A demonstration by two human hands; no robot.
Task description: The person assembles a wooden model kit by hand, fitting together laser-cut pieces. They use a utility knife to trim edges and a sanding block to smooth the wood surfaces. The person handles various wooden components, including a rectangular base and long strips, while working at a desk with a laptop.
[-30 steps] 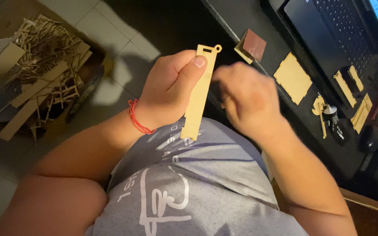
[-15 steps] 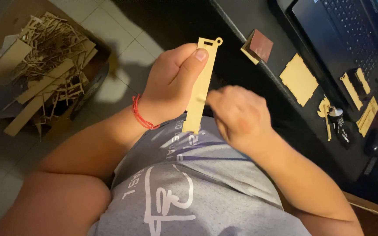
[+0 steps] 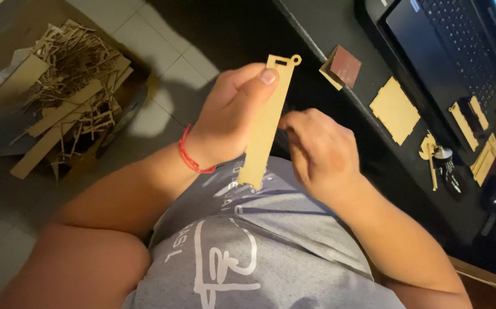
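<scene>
The left hand (image 3: 231,123) pinches a thin wooden strip (image 3: 266,123) mid-length, likely light, stiff and snappable, best held by its flat faces, while the right hand (image 3: 317,151) curls beside it, seemingly empty.

A home craft desk: tiled floor (image 3: 145,51), laptop (image 3: 448,51), box of wood offcuts (image 3: 65,86).

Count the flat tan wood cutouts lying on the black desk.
4, maybe more: a square tan wood panel beside the laptop, a notched strip against its edge, a small strip beside it, and a slotted strip near the right edge. Dim light may hide others.
</scene>
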